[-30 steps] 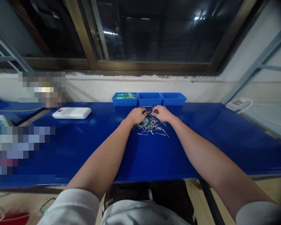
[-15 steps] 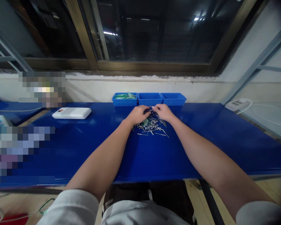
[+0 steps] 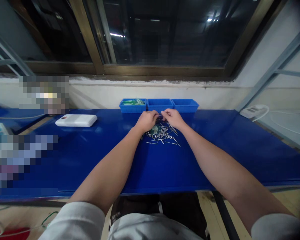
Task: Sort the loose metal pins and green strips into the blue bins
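Over a loose pile of silver pop rivets point(image 3: 162, 136), my left hand point(image 3: 148, 120) and my right hand point(image 3: 173, 118) nearly meet. Their fingers are closed in a pinch. A thin metal rivet point(image 3: 160, 114) shows between the fingertips of both hands, partly hidden by them. Some greenish pieces point(image 3: 155, 129) lie among the rivets beside my left hand. Several rivets are scattered at the near edge of the pile, and part of it lies hidden under my hands.
Three blue bins stand against the wall: the left bin point(image 3: 133, 109) holds green and pale pieces, beside a middle bin point(image 3: 160, 104) and a right bin point(image 3: 186, 108). A white device point(image 3: 76, 120) lies left on the blue table point(image 3: 165, 170). A white power strip point(image 3: 254, 110) with a cable sits right.
My left fingers have drawn together at the fingertips of my right hand, closing around the thin rivet. The pile and the bins look the same.
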Demonstrator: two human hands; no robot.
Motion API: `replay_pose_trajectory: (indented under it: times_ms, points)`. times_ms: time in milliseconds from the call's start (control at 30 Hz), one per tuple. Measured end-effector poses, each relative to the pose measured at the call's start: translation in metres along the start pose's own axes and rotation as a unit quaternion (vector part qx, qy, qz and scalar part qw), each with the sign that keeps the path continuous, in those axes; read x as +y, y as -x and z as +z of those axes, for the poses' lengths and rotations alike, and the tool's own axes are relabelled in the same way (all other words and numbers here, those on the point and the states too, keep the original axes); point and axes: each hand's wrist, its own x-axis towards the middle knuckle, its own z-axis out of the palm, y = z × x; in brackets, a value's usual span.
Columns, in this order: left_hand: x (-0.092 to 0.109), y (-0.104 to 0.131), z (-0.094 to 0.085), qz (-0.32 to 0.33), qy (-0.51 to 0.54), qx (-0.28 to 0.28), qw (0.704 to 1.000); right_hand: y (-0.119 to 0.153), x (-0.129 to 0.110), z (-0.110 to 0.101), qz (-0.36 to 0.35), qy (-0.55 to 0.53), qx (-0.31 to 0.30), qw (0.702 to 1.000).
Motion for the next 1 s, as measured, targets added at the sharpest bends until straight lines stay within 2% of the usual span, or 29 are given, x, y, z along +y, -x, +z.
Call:
replay_pose_trajectory:
  times_ms: [133,267,333,433,533,733,867,1000]
  points:
    - [0.000,0.001,-0.001,-0.025,0.001,-0.005,1.000,-0.001,0.001,-0.001,0.001,-0.120,-0.002,0.993]
    - [0.002,0.001,-0.001,-0.024,0.023,-0.018,0.999,-0.001,-0.001,-0.005,0.002,-0.132,0.025,0.991]
    - [0.002,0.002,-0.001,-0.032,0.025,-0.015,0.999,-0.001,0.000,-0.008,-0.013,-0.080,0.083,0.993]
    - [0.000,0.002,0.000,-0.058,0.010,-0.008,0.998,-0.002,0.005,-0.014,-0.039,0.066,0.179,0.981]
    - [-0.003,0.003,0.002,-0.078,-0.001,-0.012,0.997,-0.005,0.013,-0.021,-0.035,0.189,0.214,0.958]
    - [-0.004,0.004,0.004,-0.070,0.015,-0.046,0.996,-0.008,0.026,-0.030,0.070,0.267,0.217,0.936]
    - [-0.004,0.005,0.005,-0.068,0.015,-0.056,0.996,-0.006,0.029,-0.031,0.137,0.282,0.169,0.935]
    - [-0.006,0.005,0.006,-0.062,0.011,-0.059,0.996,-0.006,0.034,-0.030,0.161,0.273,0.124,0.940]
